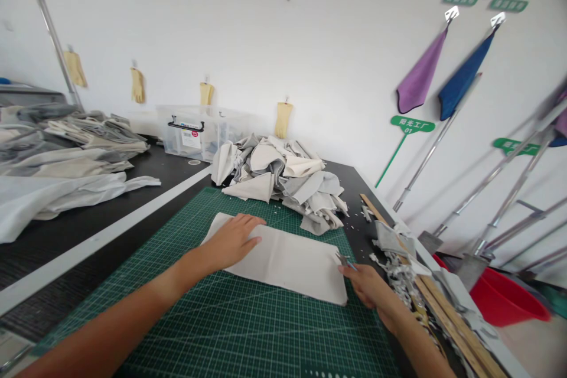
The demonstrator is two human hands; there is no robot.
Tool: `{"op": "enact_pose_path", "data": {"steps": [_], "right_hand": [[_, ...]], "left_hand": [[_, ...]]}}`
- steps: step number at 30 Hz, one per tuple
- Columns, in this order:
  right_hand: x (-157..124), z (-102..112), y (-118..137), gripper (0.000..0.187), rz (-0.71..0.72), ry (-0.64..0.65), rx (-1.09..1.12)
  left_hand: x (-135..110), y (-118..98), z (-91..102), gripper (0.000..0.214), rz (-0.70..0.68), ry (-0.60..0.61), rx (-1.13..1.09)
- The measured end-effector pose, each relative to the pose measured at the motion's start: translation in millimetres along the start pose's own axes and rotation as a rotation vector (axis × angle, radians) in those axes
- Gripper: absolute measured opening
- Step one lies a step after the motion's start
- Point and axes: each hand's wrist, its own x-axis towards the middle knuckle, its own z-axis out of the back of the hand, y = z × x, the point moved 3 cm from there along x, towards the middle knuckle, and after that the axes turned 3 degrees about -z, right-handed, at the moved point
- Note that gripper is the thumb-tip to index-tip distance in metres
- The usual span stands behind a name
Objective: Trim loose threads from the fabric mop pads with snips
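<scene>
Being pressed flat under the spread left hand (230,242), a white fabric panel (292,266) is lying on the green cutting mat (266,331), while small scissors (344,260) are being pinched at its right edge by the right hand (361,286).

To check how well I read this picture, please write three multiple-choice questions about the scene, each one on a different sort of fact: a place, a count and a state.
1. Where does the left hand rest?
A. On the clear plastic box
B. On the pale fabric piece lying on the green cutting mat
C. On the red basin

2. How many yellow gloves hang on the wall?
A. Two
B. Three
C. Four

3. What is the right hand doing?
A. Lying open and empty on the mat
B. Holding a small metal tool at the fabric's edge
C. Gripping the wooden strip

Answers:
1. B: the palm lies flat on the fabric.
2. C: four show in a row.
3. B: the tool shows in that hand, beside the fabric's corner.
</scene>
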Motion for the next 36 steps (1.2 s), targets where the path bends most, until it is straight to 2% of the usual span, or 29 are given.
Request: {"op": "enact_pose_path", "data": {"steps": [4,8,12,16,19,23,27,32,36], "right_hand": [[-12.4,-3.1,4.0,0.055,-0.015,0.127,0.019],[-20.2,-5.8,6.4,0.052,0.039,0.148,-0.013],[-26.2,-1.4,14.4,0.051,0.038,0.105,0.095],[-44.6,14.6,34.2,0.048,0.061,0.033,0.195],[-63.8,28.2,53.9,0.044,0.064,-0.036,0.224],[-83.0,34.4,88.2,0.041,0.099,-0.125,0.184],[-89.4,10.8,131.1,0.04,0.206,-0.061,0.107],[-80.1,-48.8,176.1,0.034,0.381,0.065,-0.034],[-56.3,-99.4,191.6,0.034,0.573,0.11,-0.154]], "left_hand": [[4.1,-18.6,-38.6,0.053,-0.065,0.019,-0.031],[0.3,-18.2,-64.0,0.054,-0.074,0.046,-0.026],[-2.8,-15.6,-63.9,0.053,-0.054,0.051,-0.075],[-4.0,-23.6,-56.3,0.049,-0.073,0.078,-0.228],[-2.7,-32.8,-52.0,0.04,-0.069,0.066,-0.423],[3.5,-34.4,-49.0,0.026,0.06,0.041,-0.786],[9.3,-19.3,-52.9,0.024,0.221,-0.016,-1.167],[6.2,6.1,-58.2,0.03,0.476,-0.09,-1.493],[-0.1,21.1,-51.9,0.036,0.652,-0.015,-1.603]]}}
